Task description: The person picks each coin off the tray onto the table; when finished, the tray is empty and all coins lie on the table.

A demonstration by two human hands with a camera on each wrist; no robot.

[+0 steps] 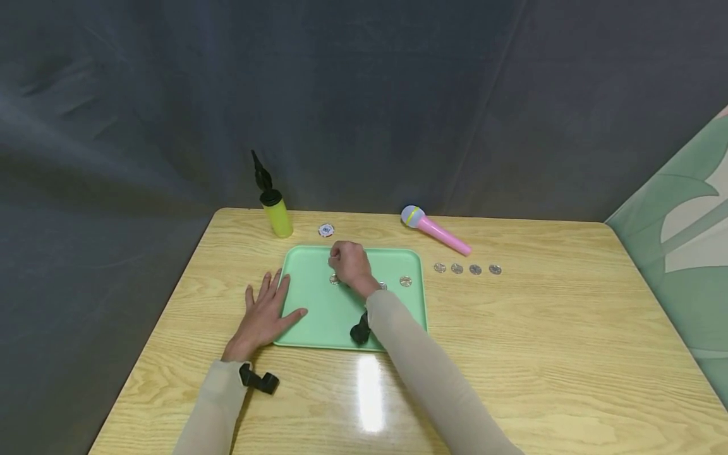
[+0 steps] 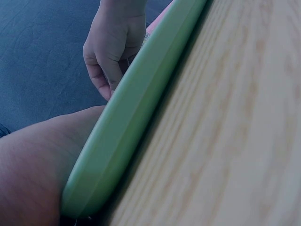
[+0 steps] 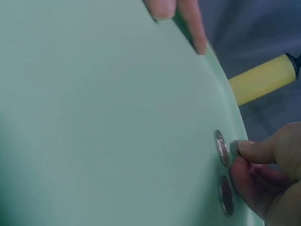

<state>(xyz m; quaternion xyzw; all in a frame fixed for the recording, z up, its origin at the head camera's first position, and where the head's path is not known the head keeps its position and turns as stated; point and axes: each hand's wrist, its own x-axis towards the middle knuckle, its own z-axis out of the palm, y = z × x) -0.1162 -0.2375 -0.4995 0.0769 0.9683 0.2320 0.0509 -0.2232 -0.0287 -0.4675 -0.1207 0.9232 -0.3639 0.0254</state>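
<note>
My right hand (image 1: 349, 262) is over the far part of a green tray (image 1: 324, 322). In the right wrist view, its thumb and fingers pinch a silver coin (image 3: 236, 148) near the tray's far edge. Two more coins lie flat beside it, one coin (image 3: 221, 148) to the left and another coin (image 3: 225, 196) lower down. Farther right on the tray is a coin (image 1: 406, 280), and one is partly hidden by the right wrist. My left hand (image 1: 264, 319) rests across the tray's left edge, fingers spread and thumb over the rim.
To the right of the tray, several coins (image 1: 457, 268) form a row on the wooden table (image 1: 540, 354). Behind it lie a poker chip (image 1: 327, 230) and a pink toy microphone (image 1: 438, 234). A yellow hand pump (image 1: 278, 218) with a black top stands at the back left, near a dark curtain.
</note>
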